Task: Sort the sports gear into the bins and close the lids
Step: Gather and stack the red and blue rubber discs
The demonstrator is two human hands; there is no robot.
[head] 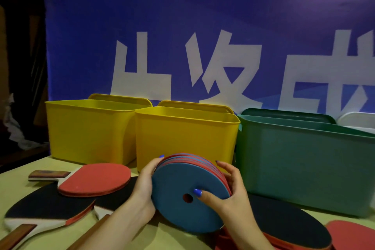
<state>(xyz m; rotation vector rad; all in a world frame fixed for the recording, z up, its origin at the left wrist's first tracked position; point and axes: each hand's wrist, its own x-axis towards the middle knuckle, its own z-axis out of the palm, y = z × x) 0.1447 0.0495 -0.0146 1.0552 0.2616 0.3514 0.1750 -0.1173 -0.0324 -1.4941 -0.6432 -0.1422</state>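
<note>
Well, I can't see inside any bin: the camera sits too low, so contents are unknown. The green bin (304,164) at 3 o'clock is cut by the right edge, and the white thing (359,121) behind it is barely a sliver; I can't tell what it is. A red paddle (353,235) at 5 o'clock is cropped too, and a black paddle (288,221) beside it is partly behind my right wrist.

Two yellow bins, left yellow bin (89,130) at 10 o'clock and middle yellow bin (185,138) at 12, stand open, each with a yellow lid (121,97) propped behind it. A dark green lid (288,114) leans behind the green bin.

My left hand (145,183) and right hand (225,193) both curl around the stack of discs (182,195), blue disc facing me, held on edge just before the middle yellow bin; right thumb lies on its face near the hole.

The pale table (12,180) carries more paddles at 8 o'clock, a red-faced paddle (95,178) lying over black ones. The blue banner (182,26) with white characters fills the back.
</note>
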